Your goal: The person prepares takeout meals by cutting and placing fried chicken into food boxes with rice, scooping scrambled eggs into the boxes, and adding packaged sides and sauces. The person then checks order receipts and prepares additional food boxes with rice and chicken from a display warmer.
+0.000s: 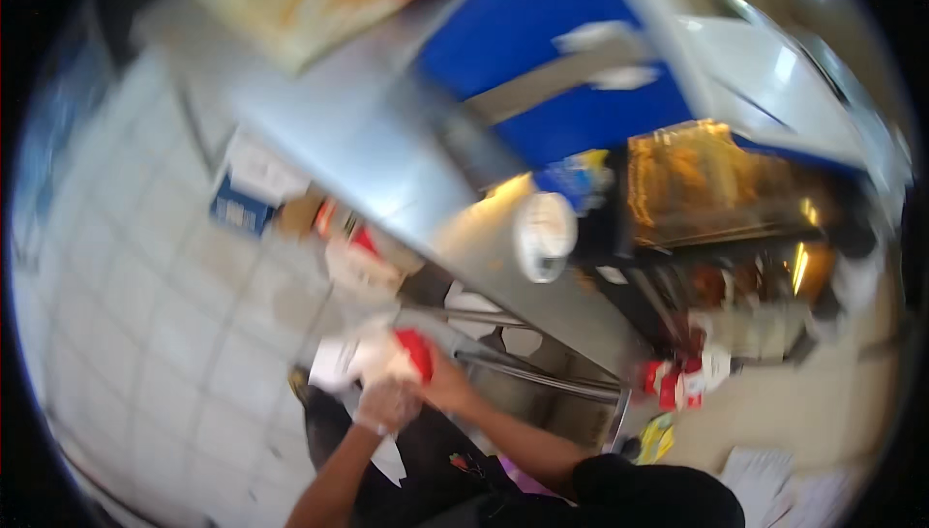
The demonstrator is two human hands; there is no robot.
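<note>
Heavy motion blur, counts only where readable. Two hands: left hand (pixel 387 402), gloved, right hand (pixel 447 383). One red-and-white item (pixel 392 354) between them. One steel tabletop (pixel 387 170). One round white roll end (pixel 545 236). One blue box (pixel 240 209) on the floor. One lit glass warmer case (pixel 706 184). One blue panel (pixel 561 63). Red-white packets (pixel 682 378): about two, cannot tell exactly.

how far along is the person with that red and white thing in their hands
Done: too blurred to tell. In hand: gloved left hand and bare right hand both grip a small red-and-white package beside the long steel counter. Left: similar red-and-white cartons sit untouched further right.
</note>
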